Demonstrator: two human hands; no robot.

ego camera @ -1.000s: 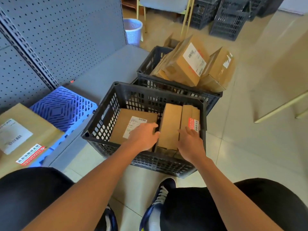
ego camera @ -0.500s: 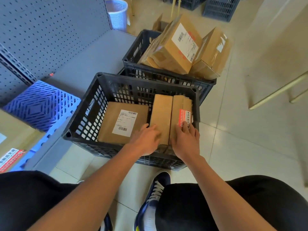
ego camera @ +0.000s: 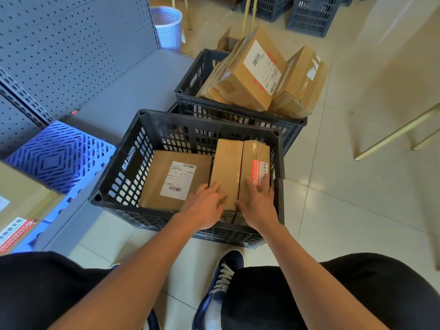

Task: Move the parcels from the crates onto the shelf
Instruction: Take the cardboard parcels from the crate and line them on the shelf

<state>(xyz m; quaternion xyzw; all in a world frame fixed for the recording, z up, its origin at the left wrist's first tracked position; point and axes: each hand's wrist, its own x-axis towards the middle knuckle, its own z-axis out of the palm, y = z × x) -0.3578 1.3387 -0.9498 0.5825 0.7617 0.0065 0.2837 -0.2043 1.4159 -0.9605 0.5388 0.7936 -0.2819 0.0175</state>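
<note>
A black crate (ego camera: 119, 194) stands on the floor in front of me. In it a flat parcel with a white label (ego camera: 176, 179) lies at the left. Two upright parcels stand at the right: a plain one (ego camera: 227, 163) and one with a red sticker (ego camera: 256, 158). My left hand (ego camera: 204, 208) rests with straight fingers on the near end of the plain parcel. My right hand (ego camera: 258, 203) lies spread on the near end of the red-sticker parcel, its thumb at the seam between the two. The grey shelf (ego camera: 133, 91) is at the left.
Behind stands a second black crate (ego camera: 238, 113) piled with parcels, the largest (ego camera: 247, 75) tilted. On the shelf lie a blue mat (ego camera: 59, 158) and a parcel (ego camera: 21, 206). A white waste basket (ego camera: 166, 27), more crates (ego camera: 312, 15) and a yellow table leg (ego camera: 392, 136) stand around.
My left hand moved off the flat parcel onto the plain upright one. My right hand slid forward along the red-sticker parcel. The parcels have not moved.
</note>
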